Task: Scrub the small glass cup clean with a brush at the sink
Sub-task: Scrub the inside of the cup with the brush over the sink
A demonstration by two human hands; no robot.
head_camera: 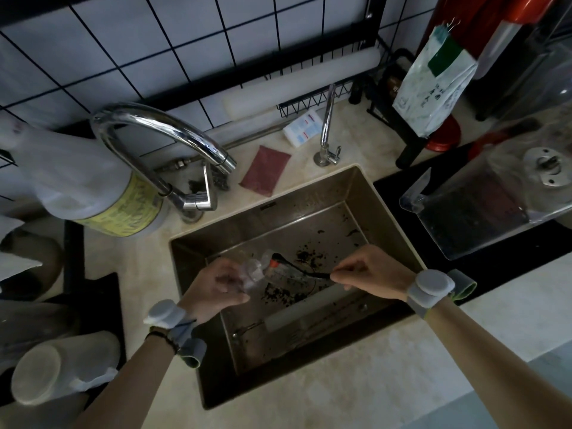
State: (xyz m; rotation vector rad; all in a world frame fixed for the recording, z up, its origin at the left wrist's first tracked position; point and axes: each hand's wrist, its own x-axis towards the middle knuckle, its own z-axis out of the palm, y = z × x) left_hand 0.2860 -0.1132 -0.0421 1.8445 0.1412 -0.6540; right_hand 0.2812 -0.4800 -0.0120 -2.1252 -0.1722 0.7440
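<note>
Head view | left hand [216, 287] grips small clear glass cup [253, 270] tilted over steel sink [387, 193], catching drips | right hand [368, 274] pinches thin black brush [297, 269], orange-collared tip at the cup's mouth.

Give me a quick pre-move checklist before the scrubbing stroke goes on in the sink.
1. Left hand grips the small glass cup: ok.
2. Right hand holds the brush by its handle: ok.
3. Brush head reaches the cup's mouth: ok; how deep inside, cannot tell.
4. Cup held over the sink, not the counter: ok.
5. Water running from the faucet: not ok, no stream visible.
6. Sink floor free of debris: not ok, dark bits scattered below the cup.
</note>
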